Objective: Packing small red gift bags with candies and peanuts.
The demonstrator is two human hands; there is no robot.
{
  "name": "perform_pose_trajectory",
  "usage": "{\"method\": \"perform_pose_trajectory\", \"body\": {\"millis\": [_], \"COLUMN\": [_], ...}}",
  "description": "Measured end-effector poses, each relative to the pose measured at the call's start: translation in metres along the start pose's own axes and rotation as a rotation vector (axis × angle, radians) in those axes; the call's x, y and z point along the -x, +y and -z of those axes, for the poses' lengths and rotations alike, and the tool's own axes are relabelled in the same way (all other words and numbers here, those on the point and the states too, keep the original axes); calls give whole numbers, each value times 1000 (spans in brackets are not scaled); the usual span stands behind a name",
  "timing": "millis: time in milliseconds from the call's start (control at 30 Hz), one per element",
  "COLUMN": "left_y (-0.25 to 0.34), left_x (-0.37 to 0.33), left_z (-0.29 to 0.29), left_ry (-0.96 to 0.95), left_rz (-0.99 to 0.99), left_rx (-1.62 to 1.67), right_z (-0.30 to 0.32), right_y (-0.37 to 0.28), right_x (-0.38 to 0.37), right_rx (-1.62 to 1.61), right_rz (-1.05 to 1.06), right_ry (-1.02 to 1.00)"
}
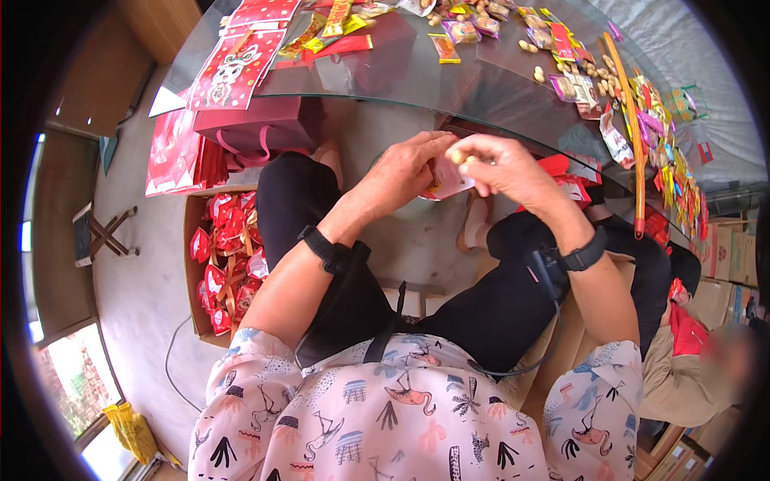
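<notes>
Between my knees, below the edge of the glass table (377,88), my left hand (401,172) is closed on a small pale pink bag (455,180). Something yellow and red shows at the bag's lower left; the rest of its contents is hidden. My right hand (513,170) pinches peanuts (459,156) in their shells between thumb and fingers, right over the bag's upper edge. Loose peanuts (527,46) and wrapped sweets (461,32) lie scattered on the tabletop beyond both hands.
A cardboard box (195,268) of tied red bags stands by my left leg. Red printed bags (241,68) lie on the table's left, above a burgundy paper bag (269,124). A wooden stick (630,120) crosses the right side. Another person's sleeve (682,385) shows far right.
</notes>
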State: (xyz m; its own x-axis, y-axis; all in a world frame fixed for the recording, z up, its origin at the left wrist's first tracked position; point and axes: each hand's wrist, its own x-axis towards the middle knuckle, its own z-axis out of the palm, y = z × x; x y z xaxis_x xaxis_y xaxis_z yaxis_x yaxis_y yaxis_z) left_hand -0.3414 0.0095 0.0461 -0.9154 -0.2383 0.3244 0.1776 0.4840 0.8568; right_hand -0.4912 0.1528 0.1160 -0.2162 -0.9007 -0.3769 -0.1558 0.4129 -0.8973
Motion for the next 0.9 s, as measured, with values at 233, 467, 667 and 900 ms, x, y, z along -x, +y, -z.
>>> {"method": "perform_pose_trajectory", "body": {"millis": [233,467,667,900], "left_y": [3,2,9,13], "left_x": [3,3,0,-1], "left_z": [2,2,4,3], "left_ry": [13,-26,-48,-89], "left_rz": [19,35,46,97], "left_rx": [-72,-61,-36,-35], "right_z": [-25,-10,14,75], "right_y": [14,23,47,66], "right_x": [1,27,43,51], "right_rx": [143,190,166,335], "right_rz": [208,151,71,163], "right_ry": [183,295,414,711]}}
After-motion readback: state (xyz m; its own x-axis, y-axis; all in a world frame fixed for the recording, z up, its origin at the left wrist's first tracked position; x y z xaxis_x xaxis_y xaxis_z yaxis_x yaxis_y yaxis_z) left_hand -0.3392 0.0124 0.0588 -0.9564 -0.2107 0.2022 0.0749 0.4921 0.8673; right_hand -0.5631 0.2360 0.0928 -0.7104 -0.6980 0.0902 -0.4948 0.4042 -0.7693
